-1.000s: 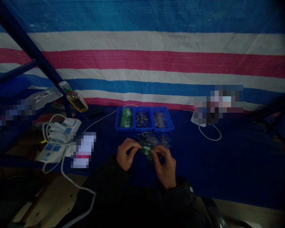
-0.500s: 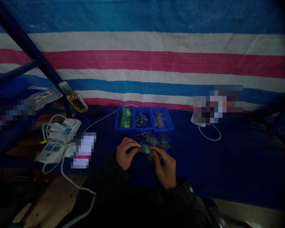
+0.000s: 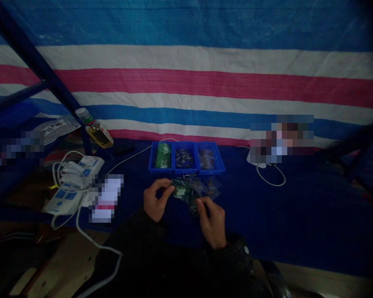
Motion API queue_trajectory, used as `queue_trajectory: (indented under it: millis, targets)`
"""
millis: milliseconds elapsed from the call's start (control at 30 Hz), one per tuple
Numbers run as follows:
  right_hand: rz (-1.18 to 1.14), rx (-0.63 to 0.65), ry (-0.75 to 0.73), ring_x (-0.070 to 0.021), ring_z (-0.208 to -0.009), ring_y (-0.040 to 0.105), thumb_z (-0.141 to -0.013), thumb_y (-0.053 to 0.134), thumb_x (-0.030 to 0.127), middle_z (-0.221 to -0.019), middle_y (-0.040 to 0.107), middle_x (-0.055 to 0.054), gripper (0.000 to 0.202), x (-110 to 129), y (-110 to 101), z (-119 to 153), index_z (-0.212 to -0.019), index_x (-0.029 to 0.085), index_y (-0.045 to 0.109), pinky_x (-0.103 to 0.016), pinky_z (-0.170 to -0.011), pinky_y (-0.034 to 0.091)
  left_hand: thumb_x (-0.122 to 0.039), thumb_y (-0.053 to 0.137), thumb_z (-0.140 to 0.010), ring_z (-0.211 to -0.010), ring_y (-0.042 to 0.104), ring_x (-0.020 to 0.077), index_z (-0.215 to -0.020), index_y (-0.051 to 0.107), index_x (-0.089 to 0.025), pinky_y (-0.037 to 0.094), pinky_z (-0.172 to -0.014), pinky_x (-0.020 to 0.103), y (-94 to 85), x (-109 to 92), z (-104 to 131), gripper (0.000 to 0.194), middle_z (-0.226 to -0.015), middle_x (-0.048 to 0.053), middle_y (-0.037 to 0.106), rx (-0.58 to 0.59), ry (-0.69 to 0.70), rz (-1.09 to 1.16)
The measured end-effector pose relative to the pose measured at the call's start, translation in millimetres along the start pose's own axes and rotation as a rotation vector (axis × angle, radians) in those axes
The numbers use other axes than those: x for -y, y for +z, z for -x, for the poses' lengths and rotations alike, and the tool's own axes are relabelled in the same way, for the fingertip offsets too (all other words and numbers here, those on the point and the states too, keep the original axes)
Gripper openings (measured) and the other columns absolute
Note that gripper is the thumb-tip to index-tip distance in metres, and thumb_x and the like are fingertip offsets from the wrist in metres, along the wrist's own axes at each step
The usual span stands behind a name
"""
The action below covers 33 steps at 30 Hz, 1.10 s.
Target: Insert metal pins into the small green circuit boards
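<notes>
A small green-tinted plastic bag with something pale inside is stretched between my hands above the table. My left hand pinches its left end between thumb and forefinger. At the lower right end, my right hand pinches the plastic near a darker, crumpled part. Just beyond lie loose screws and several small clear bags with brass-coloured pieces. Behind them stand three joined blue bins: green packets on the left, dark screws in the middle, clear packets on the right.
To the left are a power strip with white plugs and cables, a blurred-out phone-like shape, and a bottle of yellow liquid. A striped tarp hangs behind the blue table. A white cable loops at right.
My hands have moved apart, the left one going left, so the green bag is spread out and shows more of its pale content. The view has shifted slightly.
</notes>
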State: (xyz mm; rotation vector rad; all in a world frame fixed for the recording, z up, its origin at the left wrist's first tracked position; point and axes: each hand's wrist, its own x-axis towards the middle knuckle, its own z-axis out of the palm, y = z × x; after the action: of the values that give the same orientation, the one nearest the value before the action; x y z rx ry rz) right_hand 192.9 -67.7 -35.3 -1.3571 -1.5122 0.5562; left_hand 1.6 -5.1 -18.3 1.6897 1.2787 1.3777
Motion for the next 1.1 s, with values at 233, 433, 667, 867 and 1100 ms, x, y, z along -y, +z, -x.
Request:
queue_trajectory:
  millis: [233, 433, 667, 867, 1100]
  targets:
    - [-0.052, 0.083, -0.023, -0.0138, -0.059, 0.055, -0.104, 0.049, 0.032, -0.067, 0.059, 0.001, 0.028, 1.0, -0.4, -2.8, -0.084, 0.020, 0.064, -0.025, -0.057, 0.041, -0.033, 0.070, -0.090, -0.078, 0.070, 0.0202, -0.111, 0.065, -0.020, 0.051, -0.077, 0.031, -24.0, 7.0, -71.9, 0.025, -0.082, 0.002, 0.073, -0.192, -0.031, -0.173]
    - [-0.041, 0.023, -0.004, -0.0158, -0.068, 0.058, -0.104, 0.048, 0.033, -0.074, 0.062, -0.001, 0.029, -1.4, -3.4, -1.0, -0.083, 0.019, 0.064, -0.028, -0.065, 0.043, -0.027, 0.076, -0.084, -0.091, 0.066, 0.0290, -0.105, 0.071, -0.023, 0.047, -0.087, 0.043, -22.1, 20.6, -94.6, 0.022, -0.087, 0.004, 0.074, -0.027, 0.050, -0.677]
    - [0.139, -0.167, 0.034, -0.0227, -0.089, 0.059, -0.103, 0.049, 0.032, -0.087, 0.066, -0.005, 0.024, -10.8, -7.0, -3.2, -0.090, 0.020, 0.064, -0.036, -0.081, 0.044, -0.027, 0.063, -0.094, -0.126, 0.053, 0.0283, -0.128, 0.065, -0.024, 0.041, -0.109, 0.044, -15.8, 4.2, -100.9, 0.034, -0.137, 0.008, 0.060, 0.140, 0.272, -0.827]
    - [0.379, -0.063, -0.047, -0.0302, -0.125, 0.050, -0.100, 0.052, 0.027, -0.123, 0.070, -0.008, 0.029, -14.0, 1.4, -8.5, -0.128, 0.022, 0.060, -0.048, -0.101, 0.037, -0.031, 0.050, -0.101, -0.146, 0.039, 0.0293, -0.148, 0.049, -0.024, 0.030, -0.119, 0.048, -7.4, 13.9, -115.1, 0.047, -0.158, 0.007, 0.045, 0.393, 0.164, -1.061]
    - [0.490, 0.046, -0.077, -0.0323, -0.138, 0.042, -0.100, 0.052, 0.025, -0.138, 0.063, -0.010, 0.036, -18.2, 8.2, -19.4, -0.136, 0.020, 0.057, -0.052, -0.109, 0.029, -0.041, 0.033, -0.105, -0.151, 0.030, 0.0303, -0.156, 0.035, -0.028, 0.009, -0.122, 0.063, -7.7, 29.0, -108.0, 0.053, -0.163, 0.004, 0.037, 0.407, 0.124, -1.127]
